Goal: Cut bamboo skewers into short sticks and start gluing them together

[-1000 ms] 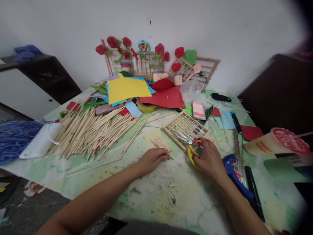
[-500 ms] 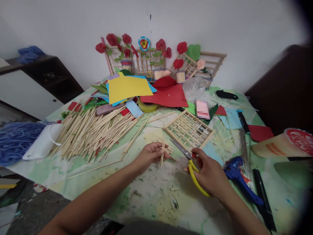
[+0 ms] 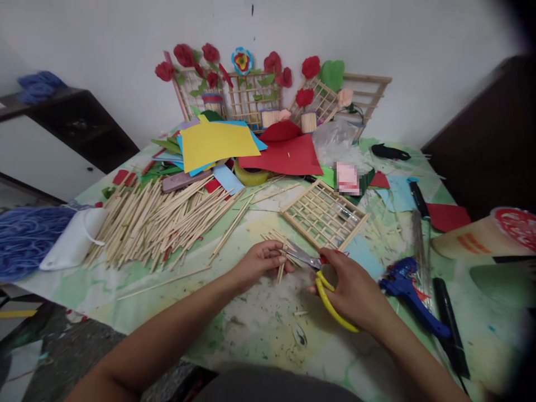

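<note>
My left hand [image 3: 268, 259] pinches a few short bamboo sticks [image 3: 281, 273] over the table. My right hand [image 3: 349, 287] grips yellow-handled scissors [image 3: 307, 259], whose blades reach across to the sticks at my left fingertips. Whether the blades touch a stick I cannot make out. More cut sticks [image 3: 274, 237] lie just behind my left fingers. A bamboo lattice panel [image 3: 324, 214] lies flat beyond the scissors.
A big pile of bamboo sticks [image 3: 167, 218] spreads at left. Yellow paper [image 3: 220, 146] and red paper [image 3: 293, 159] lie at the back before paper flowers [image 3: 184, 54]. A blue glue gun [image 3: 412, 298], a knife [image 3: 419, 198] and a drink cup [image 3: 477, 240] lie at right.
The scissors have moved left, bringing their blades to the sticks in my left hand. My left hand stays in nearly the same place. The view has shifted slightly.
</note>
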Demonstrator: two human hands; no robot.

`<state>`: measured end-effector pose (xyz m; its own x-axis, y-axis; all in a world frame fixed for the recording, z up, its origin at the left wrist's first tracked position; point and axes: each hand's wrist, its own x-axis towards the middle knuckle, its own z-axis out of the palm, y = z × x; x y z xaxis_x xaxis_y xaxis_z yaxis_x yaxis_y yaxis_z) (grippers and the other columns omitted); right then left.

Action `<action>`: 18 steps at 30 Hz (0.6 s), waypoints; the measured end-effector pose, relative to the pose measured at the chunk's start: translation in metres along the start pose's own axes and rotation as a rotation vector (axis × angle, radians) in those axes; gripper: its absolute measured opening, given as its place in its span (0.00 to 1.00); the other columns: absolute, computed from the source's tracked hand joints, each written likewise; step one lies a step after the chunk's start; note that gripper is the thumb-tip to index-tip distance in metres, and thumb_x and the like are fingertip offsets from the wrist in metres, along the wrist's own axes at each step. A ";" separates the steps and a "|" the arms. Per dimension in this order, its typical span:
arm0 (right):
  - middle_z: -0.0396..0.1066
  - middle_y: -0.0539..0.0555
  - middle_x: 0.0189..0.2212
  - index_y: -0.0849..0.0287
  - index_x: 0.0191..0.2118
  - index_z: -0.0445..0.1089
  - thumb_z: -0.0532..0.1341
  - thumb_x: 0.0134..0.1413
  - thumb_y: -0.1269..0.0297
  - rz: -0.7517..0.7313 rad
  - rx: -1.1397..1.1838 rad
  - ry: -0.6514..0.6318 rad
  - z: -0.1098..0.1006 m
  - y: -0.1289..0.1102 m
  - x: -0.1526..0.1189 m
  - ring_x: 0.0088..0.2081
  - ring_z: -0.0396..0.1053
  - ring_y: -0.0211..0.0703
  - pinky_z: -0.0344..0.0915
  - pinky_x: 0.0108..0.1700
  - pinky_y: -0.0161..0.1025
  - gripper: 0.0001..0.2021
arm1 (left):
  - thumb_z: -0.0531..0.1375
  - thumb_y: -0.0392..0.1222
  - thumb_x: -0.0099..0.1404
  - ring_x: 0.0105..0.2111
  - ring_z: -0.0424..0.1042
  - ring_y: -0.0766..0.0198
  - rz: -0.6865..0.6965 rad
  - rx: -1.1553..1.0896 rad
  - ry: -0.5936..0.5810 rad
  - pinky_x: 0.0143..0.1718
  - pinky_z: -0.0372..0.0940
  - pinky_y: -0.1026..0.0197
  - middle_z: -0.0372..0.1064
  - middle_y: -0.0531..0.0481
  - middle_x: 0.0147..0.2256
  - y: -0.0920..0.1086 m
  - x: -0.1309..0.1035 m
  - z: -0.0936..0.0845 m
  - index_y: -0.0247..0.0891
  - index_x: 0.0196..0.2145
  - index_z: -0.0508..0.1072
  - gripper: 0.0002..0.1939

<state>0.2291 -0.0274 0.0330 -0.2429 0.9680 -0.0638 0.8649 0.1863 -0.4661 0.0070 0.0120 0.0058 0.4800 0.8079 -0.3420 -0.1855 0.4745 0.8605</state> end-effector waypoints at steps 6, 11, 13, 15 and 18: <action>0.69 0.60 0.43 0.58 0.52 0.61 0.60 0.42 0.60 -0.014 -0.010 0.001 0.001 0.003 0.000 0.43 0.67 0.52 0.62 0.43 0.45 0.27 | 0.67 0.43 0.51 0.30 0.74 0.64 -0.020 -0.037 -0.002 0.35 0.67 0.61 0.75 0.45 0.30 -0.002 0.002 -0.003 0.33 0.37 0.69 0.18; 0.69 0.60 0.44 0.59 0.53 0.61 0.60 0.43 0.59 -0.026 -0.039 0.002 0.001 0.002 0.001 0.44 0.67 0.52 0.62 0.43 0.45 0.28 | 0.66 0.41 0.52 0.33 0.74 0.63 0.018 -0.035 -0.016 0.38 0.67 0.60 0.75 0.46 0.31 -0.003 0.002 -0.003 0.33 0.37 0.71 0.16; 0.69 0.60 0.44 0.59 0.53 0.61 0.60 0.43 0.60 -0.027 -0.046 -0.003 0.001 0.001 0.000 0.44 0.67 0.52 0.62 0.44 0.45 0.28 | 0.66 0.41 0.52 0.34 0.74 0.62 0.030 -0.024 -0.047 0.39 0.67 0.60 0.75 0.46 0.32 -0.003 0.002 -0.003 0.33 0.37 0.71 0.15; 0.69 0.60 0.44 0.59 0.53 0.61 0.60 0.43 0.60 -0.029 -0.040 -0.009 0.000 -0.001 -0.001 0.45 0.67 0.52 0.62 0.45 0.45 0.28 | 0.66 0.41 0.52 0.34 0.74 0.62 0.041 -0.003 -0.084 0.40 0.67 0.58 0.74 0.45 0.33 -0.002 0.001 -0.001 0.33 0.36 0.72 0.14; 0.69 0.59 0.45 0.57 0.53 0.61 0.61 0.43 0.61 -0.038 -0.018 -0.012 -0.001 -0.004 -0.003 0.45 0.66 0.52 0.62 0.45 0.45 0.27 | 0.66 0.42 0.52 0.32 0.74 0.61 0.052 0.039 -0.125 0.39 0.67 0.57 0.74 0.45 0.32 -0.001 0.000 0.001 0.32 0.33 0.72 0.12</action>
<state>0.2265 -0.0308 0.0356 -0.2810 0.9580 -0.0565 0.8625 0.2263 -0.4526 0.0086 0.0115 0.0056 0.5744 0.7799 -0.2487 -0.1804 0.4169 0.8909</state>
